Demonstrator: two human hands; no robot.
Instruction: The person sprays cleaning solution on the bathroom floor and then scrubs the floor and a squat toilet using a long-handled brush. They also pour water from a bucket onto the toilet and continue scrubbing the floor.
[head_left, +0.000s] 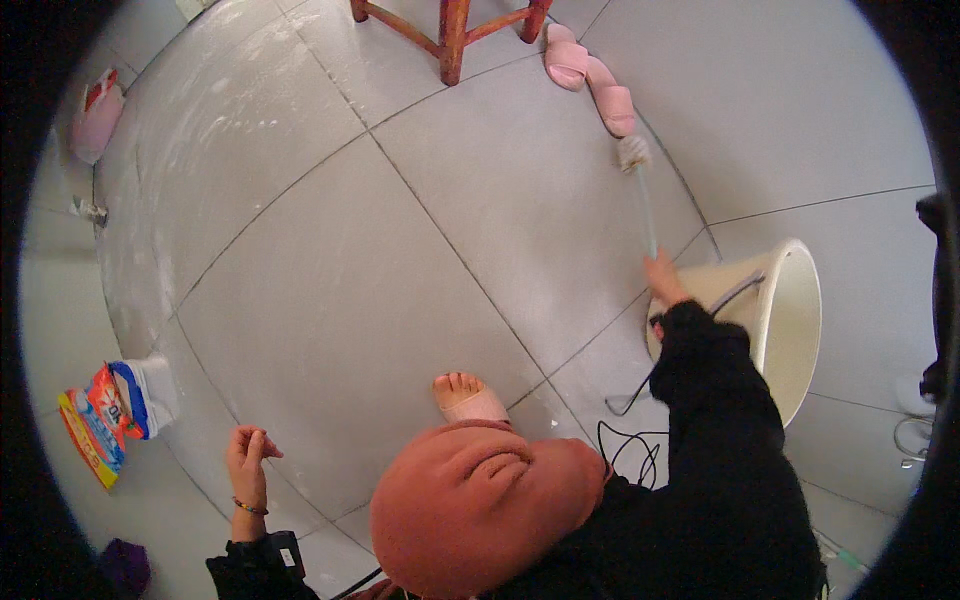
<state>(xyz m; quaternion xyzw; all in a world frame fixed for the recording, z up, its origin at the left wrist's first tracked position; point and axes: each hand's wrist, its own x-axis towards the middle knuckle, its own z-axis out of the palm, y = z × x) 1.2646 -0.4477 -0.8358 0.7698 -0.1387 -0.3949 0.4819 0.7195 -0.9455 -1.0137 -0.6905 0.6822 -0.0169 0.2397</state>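
Observation:
My right hand (665, 279) grips the pale handle of a toilet brush (634, 154). The bristled head, off-white and stained, is by the toe end of a pink slipper (616, 109); I cannot tell whether they touch. Beside my right forearm is a cream plastic bucket (739, 300) with a grey handle. My left hand (251, 454) hangs above the grey tiled floor (390, 285), fingers loosely bent, and holds nothing that I can see. A bracelet circles that wrist. A colourful laundry detergent bag (112, 420) lies to its left.
A wooden stool (451, 45) and a second pink slipper (564, 58) are at the far side. Black cable (637, 450) loops beside my knee. Whitish wet streaks (240, 112) cover the floor at upper left. A pink bag (97, 124) and a purple item (126, 568) lie leftward.

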